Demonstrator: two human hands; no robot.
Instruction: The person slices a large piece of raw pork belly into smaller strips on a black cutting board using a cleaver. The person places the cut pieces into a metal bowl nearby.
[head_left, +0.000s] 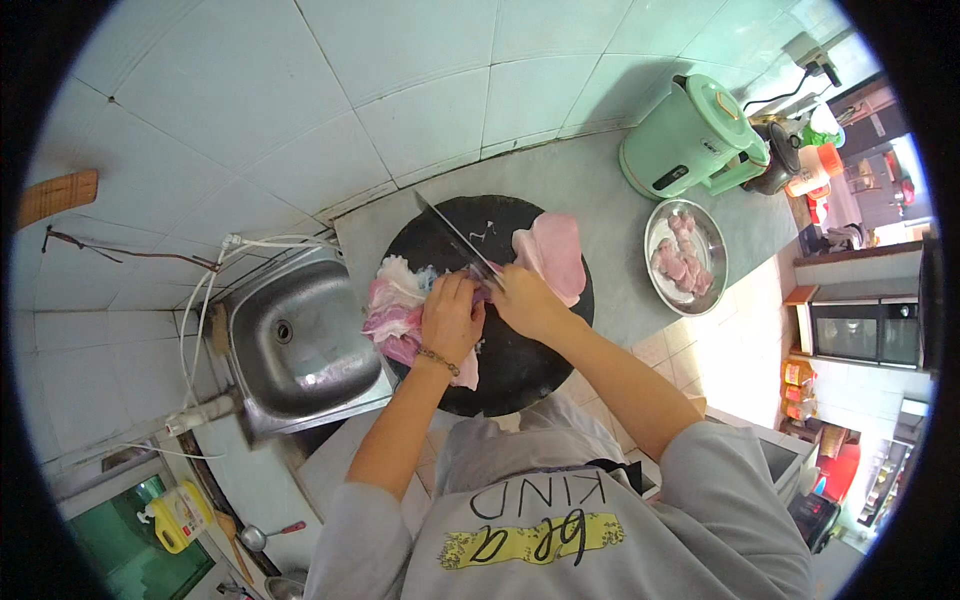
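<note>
A round black chopping board (517, 375) lies on the counter in front of me. My right hand (529, 301) grips a kitchen knife (454, 234), its broad blade pointing up and left across the board. Beside it, my left hand (451, 319) presses down on a piece of raw, fatty meat (394, 311), with its fingertips close to the blade. The cutting edge is partly hidden by the hands and meat. A separate pale pink slab of skin or meat (553, 259) rests at the board's right side.
A metal bowl (712, 289) with several meat pieces (681, 262) stands right of the board. Behind it is a green electric kettle (686, 142). A stainless steel sink (300, 360) adjoins the board's left side. The tiled wall (420, 97) rises behind the counter.
</note>
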